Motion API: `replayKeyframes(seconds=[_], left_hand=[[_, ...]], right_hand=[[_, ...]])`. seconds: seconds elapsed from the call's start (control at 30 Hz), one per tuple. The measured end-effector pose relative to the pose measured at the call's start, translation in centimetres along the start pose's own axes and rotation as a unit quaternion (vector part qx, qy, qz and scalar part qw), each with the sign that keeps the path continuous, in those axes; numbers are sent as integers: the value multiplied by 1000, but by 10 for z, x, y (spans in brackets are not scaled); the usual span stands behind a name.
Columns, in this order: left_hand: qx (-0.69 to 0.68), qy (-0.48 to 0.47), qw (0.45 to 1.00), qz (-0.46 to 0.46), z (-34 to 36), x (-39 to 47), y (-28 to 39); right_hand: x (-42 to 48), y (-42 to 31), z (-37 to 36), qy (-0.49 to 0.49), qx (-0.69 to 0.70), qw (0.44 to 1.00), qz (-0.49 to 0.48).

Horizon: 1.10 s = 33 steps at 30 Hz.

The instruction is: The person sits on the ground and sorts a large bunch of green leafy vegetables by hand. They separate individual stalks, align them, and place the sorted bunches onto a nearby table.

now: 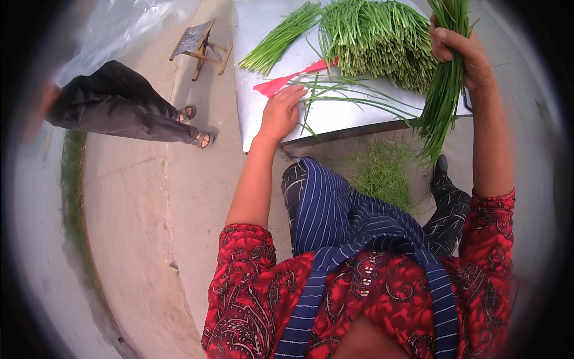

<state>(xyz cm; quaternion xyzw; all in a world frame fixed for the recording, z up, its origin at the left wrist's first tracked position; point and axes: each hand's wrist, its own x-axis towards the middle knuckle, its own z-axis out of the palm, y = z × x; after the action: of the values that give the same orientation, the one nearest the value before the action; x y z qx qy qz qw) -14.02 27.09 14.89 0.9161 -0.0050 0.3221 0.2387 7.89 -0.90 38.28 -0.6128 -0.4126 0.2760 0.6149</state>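
Note:
My right hand (466, 54) grips a bundle of long green stalks (441, 107), perhaps garlic chives or garlic scapes, and holds it upright past the table's right part, the tips hanging down. My left hand (281, 112) lies on the metal tabletop (350, 119), fingers loosely spread, beside a red strip of cloth or plastic (280, 84); whether it touches the strip I cannot tell. Loose stalks (358, 92) are scattered to its right. Behind them is a big pile of stalks (381, 40), cut ends towards me. A smaller bunch (282, 38) lies at the back left.
Green trimmings (383, 175) lie on the ground under the table's front edge. A folding stool (202, 45) stands left of the table. Another person in dark trousers (121, 107) and sandals is at the left, near a clear plastic sheet (121, 31).

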Motion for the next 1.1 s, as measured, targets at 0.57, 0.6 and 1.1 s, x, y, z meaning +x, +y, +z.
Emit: replayKeyframes(seconds=[0.57,0.6,1.1], left_hand=[[55,-18,994,-94,-16,-34,32],[83,-26,991,-98,-18,-39,47],[122,5,992,-30,9,-42,25]], right_hand=[[38,187,148,-107,-522,842,79],[40,179,151,-125,-528,835,89],[-5,122,76,59,-330,941,45]])
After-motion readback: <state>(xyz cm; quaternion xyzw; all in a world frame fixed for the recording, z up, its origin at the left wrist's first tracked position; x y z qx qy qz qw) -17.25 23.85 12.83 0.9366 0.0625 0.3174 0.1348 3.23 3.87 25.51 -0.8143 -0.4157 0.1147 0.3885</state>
